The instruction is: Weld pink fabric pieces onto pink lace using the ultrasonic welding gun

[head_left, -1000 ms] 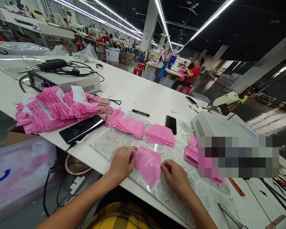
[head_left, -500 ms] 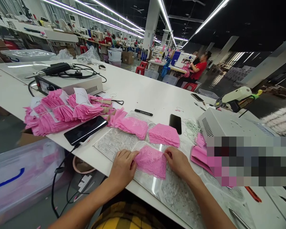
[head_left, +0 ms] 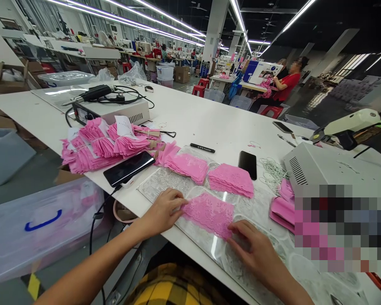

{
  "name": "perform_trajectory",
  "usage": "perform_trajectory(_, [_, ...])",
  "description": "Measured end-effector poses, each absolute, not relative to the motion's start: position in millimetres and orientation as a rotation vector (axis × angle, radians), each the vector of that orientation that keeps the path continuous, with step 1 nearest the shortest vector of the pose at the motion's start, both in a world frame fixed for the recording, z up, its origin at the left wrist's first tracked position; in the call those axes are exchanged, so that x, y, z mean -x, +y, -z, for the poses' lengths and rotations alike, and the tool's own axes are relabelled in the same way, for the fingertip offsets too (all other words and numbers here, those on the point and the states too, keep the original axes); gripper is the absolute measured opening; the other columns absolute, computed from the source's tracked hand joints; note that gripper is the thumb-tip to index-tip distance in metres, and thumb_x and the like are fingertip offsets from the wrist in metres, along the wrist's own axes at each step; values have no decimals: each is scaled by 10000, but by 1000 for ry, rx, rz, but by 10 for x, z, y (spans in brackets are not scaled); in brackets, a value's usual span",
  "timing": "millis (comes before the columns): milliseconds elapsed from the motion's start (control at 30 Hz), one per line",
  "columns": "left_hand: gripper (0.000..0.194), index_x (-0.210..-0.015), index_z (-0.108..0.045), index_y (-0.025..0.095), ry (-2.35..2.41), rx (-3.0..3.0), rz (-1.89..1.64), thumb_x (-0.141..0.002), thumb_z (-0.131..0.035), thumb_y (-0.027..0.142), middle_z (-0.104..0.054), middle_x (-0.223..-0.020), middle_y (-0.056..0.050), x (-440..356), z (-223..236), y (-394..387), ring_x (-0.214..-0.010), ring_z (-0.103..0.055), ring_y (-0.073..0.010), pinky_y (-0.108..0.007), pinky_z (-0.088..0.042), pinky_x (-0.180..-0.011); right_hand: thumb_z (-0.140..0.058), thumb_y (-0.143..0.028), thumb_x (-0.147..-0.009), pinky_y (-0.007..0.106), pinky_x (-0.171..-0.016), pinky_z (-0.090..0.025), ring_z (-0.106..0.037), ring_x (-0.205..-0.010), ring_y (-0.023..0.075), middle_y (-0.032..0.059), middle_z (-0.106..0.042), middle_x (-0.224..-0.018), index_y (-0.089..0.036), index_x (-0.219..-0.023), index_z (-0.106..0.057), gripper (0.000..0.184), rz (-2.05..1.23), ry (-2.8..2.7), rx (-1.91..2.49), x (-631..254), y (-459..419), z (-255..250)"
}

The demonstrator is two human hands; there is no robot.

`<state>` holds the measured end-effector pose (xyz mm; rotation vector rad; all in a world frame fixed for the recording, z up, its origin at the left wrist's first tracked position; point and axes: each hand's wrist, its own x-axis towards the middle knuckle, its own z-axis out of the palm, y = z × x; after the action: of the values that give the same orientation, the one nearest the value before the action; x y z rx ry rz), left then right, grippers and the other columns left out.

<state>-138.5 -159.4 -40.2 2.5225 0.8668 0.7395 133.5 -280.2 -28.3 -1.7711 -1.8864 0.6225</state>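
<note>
Pink lace [head_left: 209,213] | floral, scalloped | left grip [head_left: 165,208] pinching corner | right grip [head_left: 257,248] touching edge, closure unclear

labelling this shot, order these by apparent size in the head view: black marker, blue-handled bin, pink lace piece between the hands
1. Blue-handled bin, clearly largest
2. Pink lace piece
3. Black marker, clearly smallest

At ten o'clock, a black-handled tool [head_left: 97,92] is laid on a grey box [head_left: 131,113]. A smaller phone [head_left: 247,165] is seen at three o'clock, and a blue-handled clear bin [head_left: 47,237] at eight.
</note>
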Motion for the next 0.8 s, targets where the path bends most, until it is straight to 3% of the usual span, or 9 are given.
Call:
perform_trajectory(233, [93, -849, -691, 209, 809, -2532, -700, -885, -620, 160, -608, -989, -44, 1362, 373, -1519, -928, -551, -184, -324, -425, -846, -541, -378, -873, 339, -777, -547, -647, -874, 191, 54, -661, -978, -252, -934, -646, 175, -522, -1933, 1767, -1347, -2810, 362])
perform_trajectory(400, [117, -847, -665, 187, 790, -2538, -697, -914, -574, 154, -613, -999, -52, 1363, 349, -1528, -934, -551, -183, -337, -414, -866, -530, -380, -882, 323, -736, -551, -644, -843, 182, 51, -660, -960, -252, -922, -646, 177, -519, -1936, 1772, -1338, -2820, 344])
perform_trajectory(567, [87, -958, -676, 202, 766, -2556, -669, -884, -634, 182, -619, -1047, -63, 1379, 361, -1496, -978, -557, -204, -352, -421, -883, -531, -370, -879, 323, -735, -552, -644, -843, 184, 49, -664, -943, -251, -909, -647, 168, -498, -1947, 1764, -1337, -2810, 349])
perform_trajectory(800, [200, -853, -686, 186, 762, -2558, -689, -954, -517, 224, -637, -993, -71, 1348, 394, -1467, -930, -566, -186, -338, -441, -866, -538, -365, -875, 320, -748, -554, -651, -843, 182, 48, -672, -948, -250, -913, -654, 168, -493, -1925, 1760, -1350, -2820, 367])
